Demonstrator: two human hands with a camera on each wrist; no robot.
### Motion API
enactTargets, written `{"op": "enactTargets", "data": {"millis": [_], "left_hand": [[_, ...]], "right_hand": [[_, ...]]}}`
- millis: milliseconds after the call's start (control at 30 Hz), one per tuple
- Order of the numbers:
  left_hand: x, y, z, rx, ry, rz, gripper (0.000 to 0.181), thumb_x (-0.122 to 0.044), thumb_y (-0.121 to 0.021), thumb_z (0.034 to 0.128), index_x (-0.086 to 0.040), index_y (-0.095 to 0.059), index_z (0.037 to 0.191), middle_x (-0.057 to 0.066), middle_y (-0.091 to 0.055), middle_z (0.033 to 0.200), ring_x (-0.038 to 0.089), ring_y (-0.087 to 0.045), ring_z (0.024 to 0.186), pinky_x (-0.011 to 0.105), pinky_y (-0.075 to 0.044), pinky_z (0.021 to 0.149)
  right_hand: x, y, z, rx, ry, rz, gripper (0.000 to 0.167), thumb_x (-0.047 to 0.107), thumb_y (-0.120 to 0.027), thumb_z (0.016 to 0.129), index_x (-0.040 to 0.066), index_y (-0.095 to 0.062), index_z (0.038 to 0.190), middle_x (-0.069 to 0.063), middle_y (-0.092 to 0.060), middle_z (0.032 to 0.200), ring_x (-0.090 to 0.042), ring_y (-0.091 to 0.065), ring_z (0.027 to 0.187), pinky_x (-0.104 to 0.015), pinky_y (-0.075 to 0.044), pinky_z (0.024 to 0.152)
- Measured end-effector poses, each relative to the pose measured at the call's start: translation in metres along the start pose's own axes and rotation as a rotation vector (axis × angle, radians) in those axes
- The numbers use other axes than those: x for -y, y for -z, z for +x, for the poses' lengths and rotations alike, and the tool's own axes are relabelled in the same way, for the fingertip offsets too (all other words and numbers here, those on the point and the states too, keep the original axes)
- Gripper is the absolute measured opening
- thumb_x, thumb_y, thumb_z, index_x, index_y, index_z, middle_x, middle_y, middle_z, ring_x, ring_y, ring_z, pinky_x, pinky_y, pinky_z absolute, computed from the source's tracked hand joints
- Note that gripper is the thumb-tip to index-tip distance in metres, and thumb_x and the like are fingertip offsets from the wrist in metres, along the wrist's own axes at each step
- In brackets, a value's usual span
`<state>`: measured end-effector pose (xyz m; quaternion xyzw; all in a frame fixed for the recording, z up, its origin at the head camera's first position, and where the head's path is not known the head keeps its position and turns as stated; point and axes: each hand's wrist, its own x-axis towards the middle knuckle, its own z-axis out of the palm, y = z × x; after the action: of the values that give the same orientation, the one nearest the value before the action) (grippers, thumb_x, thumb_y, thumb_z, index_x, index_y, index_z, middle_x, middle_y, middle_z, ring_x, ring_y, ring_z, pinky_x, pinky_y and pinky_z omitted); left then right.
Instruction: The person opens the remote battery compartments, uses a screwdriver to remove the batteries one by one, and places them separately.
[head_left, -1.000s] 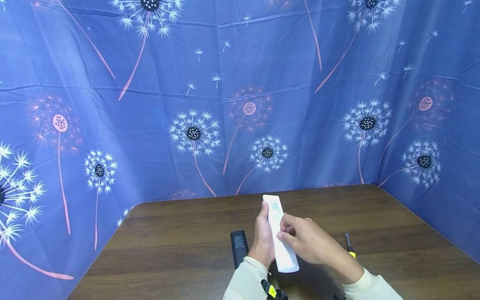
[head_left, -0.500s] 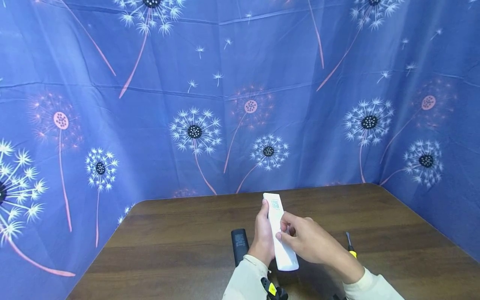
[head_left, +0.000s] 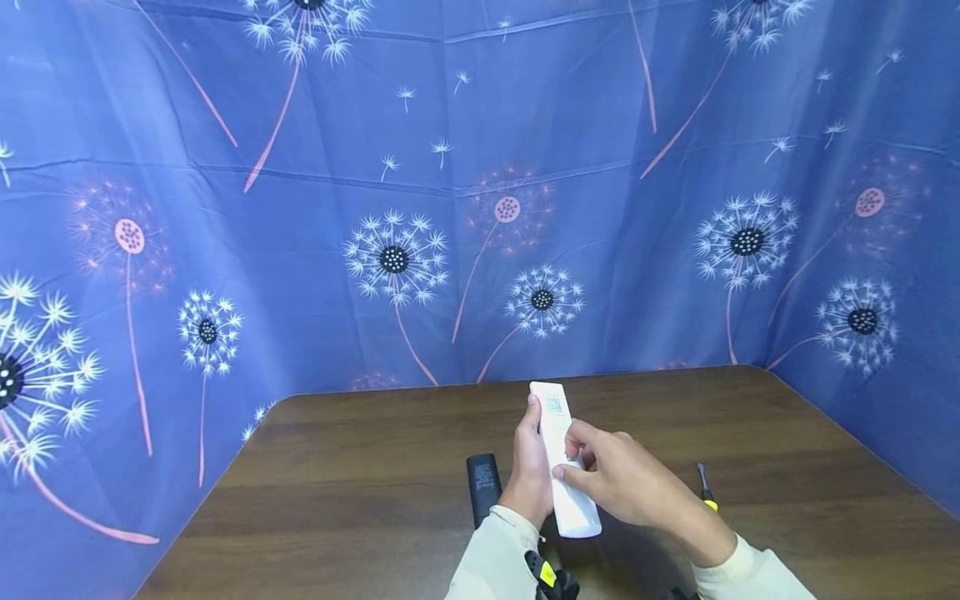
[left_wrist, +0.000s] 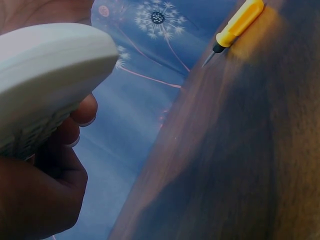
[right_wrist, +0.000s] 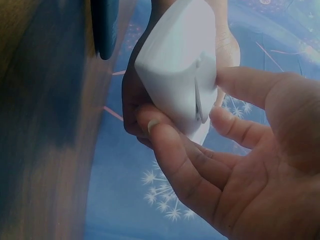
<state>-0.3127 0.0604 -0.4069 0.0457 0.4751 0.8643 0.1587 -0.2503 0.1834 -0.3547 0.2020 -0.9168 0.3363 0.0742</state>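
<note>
Only the view shifted — bent right hand point(head_left: 617, 477) pinches white remote point(head_left: 555, 442), left hand point(head_left: 529, 462) grips it.

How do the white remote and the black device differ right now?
The white remote is held in the left hand, while the black device lies on the table. The white remote shows a square code; the black device shows lines of small print, too small to read. Both are long and narrow.

Blk device point(head_left: 483, 483), screwdrvr point(left_wrist: 240, 25) on tbl point(head_left: 337, 483)
</note>
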Motion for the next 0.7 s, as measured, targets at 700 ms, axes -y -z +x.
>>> {"op": "enactTargets", "data": {"millis": [700], "left_hand": [[-0.0019,0.0018,-0.0026,-0.009,-0.024,0.061,0.078,-0.074,-0.033,0.0947,-0.018,-0.039,0.148,0.01,-0.057,0.11,0.023,-0.055,0.097,0.034,-0.049,0.079]], "right_hand": [[0.0094,-0.0054,-0.0023,-0.118,-0.094,-0.245,0.024,0.032,-0.081,0.084,0.025,-0.059,0.09,0.012,-0.053,0.071,-0.008,-0.046,0.058,-0.028,-0.039,0.049]]}}
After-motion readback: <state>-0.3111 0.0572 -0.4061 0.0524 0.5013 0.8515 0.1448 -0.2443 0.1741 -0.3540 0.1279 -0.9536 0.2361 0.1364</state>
